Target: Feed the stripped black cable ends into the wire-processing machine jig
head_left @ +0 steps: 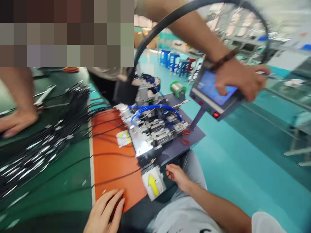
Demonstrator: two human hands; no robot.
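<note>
My left hand lies on the near edge of the orange mat, fingers stretched out and holding nothing. My right hand is above my lap, its fingers curled closed with nothing visible in them. Between my hands is a white block with a yellow arrow. A black cable crosses the mat towards the bench machine, which has metal slides and blue air tubes. Another person's hand touches the machine's screen. That person's other hand rests on the green table.
A large bundle of black cables covers much of the green table at left. Red-handled scissors lie on the machine's base plate. A solder wire spool stands behind. Blue stools are farther off.
</note>
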